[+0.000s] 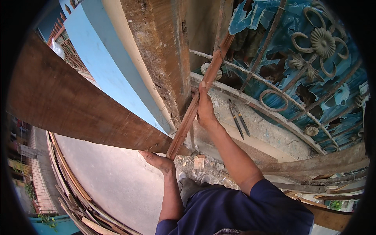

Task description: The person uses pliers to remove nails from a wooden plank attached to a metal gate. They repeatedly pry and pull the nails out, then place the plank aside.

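My right hand (205,106) is closed round a narrow reddish-brown wooden strip (183,131), its thumb lying along the wood. The strip slants from upper right down toward my left wrist, crossing in front of a thick upright wooden post (156,47). My left hand (159,161) is at the lower edge of a wide brown wooden board (90,107), near the strip's lower end. It appears to grip that edge; part of its fingers is hidden. The board's narrow end reaches the foot of the post.
Pliers-like tools with dark and yellow handles (239,120) lie on a dusty ledge (270,135). Beyond stands a metal grille (274,100) backed with torn blue sheeting. Long wooden strips (74,196) are piled at lower left. Rubble and a small wood block (199,161) lie near my feet.
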The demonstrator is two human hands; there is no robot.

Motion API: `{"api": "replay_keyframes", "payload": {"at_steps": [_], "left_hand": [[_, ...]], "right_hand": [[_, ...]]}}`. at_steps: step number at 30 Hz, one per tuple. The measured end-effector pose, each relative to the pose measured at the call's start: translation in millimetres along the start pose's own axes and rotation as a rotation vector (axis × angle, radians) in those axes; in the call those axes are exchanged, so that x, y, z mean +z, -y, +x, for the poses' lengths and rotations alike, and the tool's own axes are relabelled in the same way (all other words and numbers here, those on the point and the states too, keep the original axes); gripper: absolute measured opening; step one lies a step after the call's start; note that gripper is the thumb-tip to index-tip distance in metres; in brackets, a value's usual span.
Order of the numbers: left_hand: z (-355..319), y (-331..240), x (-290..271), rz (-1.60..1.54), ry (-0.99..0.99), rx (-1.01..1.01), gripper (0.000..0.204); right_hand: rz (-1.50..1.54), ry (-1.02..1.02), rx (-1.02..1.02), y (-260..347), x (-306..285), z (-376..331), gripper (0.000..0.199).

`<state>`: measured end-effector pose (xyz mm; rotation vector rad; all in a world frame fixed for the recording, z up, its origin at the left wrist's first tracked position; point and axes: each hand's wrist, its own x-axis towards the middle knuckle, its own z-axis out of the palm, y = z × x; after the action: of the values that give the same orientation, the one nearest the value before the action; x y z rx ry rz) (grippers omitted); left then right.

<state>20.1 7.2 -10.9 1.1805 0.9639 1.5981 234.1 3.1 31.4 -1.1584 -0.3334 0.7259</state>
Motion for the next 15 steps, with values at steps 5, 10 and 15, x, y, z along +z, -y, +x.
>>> {"api": "replay_keyframes", "payload": {"at_steps": [5,10,15], "left_hand": [[-0.7,-5.3,4.3,0.002,-0.023,0.017,0.073],[-1.9,10.2,-5.3,0.025,-0.002,0.000,0.073],[-1.6,5.4,-4.0,0.007,0.006,0.036,0.073]], "right_hand": [[-0.028,0.012,0.055,-1.5,-2.4,2.6,0.090],[0.116,-0.007,-0.023,-4.4,1.2,3.9,0.086],[0.098,0.036,0.021,8.4,4.7,-6.8,0.090]]}}
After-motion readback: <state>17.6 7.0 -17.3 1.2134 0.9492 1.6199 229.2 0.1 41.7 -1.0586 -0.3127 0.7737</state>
